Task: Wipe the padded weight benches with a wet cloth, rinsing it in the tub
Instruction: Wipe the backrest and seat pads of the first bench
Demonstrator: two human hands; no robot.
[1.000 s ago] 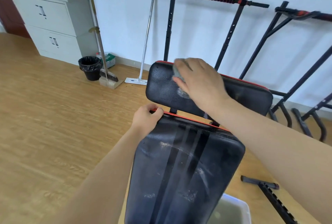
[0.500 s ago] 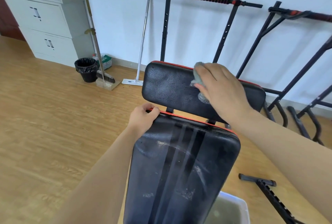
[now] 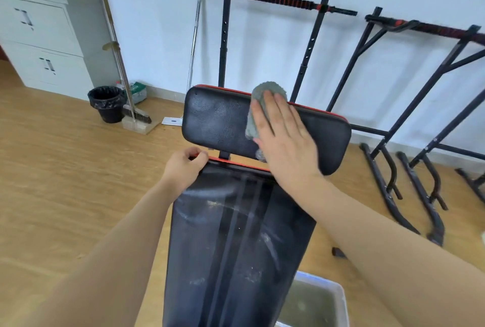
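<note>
While the right hand [image 3: 286, 140] lies flat on the grey cloth [image 3: 258, 106], its fingers straight, close together and pointing up toward the wall, the left hand [image 3: 183, 166] grips the top left corner of the long pad [image 3: 236, 248], with its fingers curled over the red-piped edge. The right hand does not pinch the cloth. It presses it with an open palm against the face of the upper pad [image 3: 217, 119], the smaller black cushion that stands tilted up at the far end of the bench.

The cloth sits under the fingers and palm near the upper pad's top edge, about midway across its width. A fuzzy lobe shows above the fingertips and overlaps the red trim, and a strip shows to the left of the index finger.

Both forearms are bare and reach forward from the bottom of the view. The right one crosses the long pad's upper right corner, and the left one runs along the pad's left side. The long pad's black surface shows pale smears and streaks.

A white tub [image 3: 338, 297] of murky water stands on the wooden floor [image 3: 65, 169] at the bench's right side, partly hidden by the long pad. Black exercise frames [image 3: 278, 1], a mop [image 3: 195, 37], a broom [image 3: 136, 114], a black bin [image 3: 106, 103] and a grey cabinet [image 3: 39, 24] stand along the wall.
</note>
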